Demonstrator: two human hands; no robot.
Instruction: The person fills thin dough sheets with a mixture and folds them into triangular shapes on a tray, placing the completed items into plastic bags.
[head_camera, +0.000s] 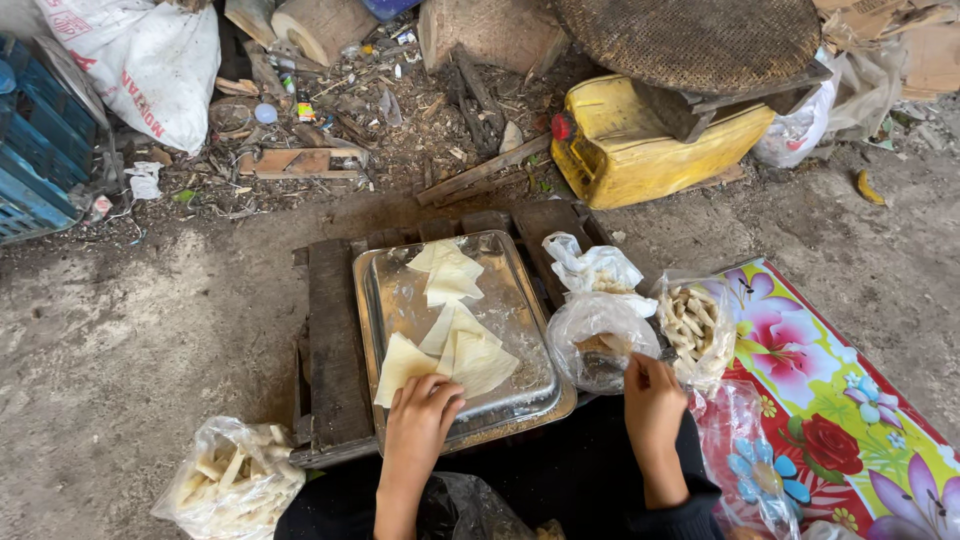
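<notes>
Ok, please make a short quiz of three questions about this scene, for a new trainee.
1. True or false: the left hand touches a pale wrapper lying on the metal tray.
2. Where does the right hand reach? A) the yellow container B) the clear plastic bag beside the tray C) the blue crate
3. What bears the tray?

Key: 1 true; 2 B; 3 a dark wooden pallet.
</notes>
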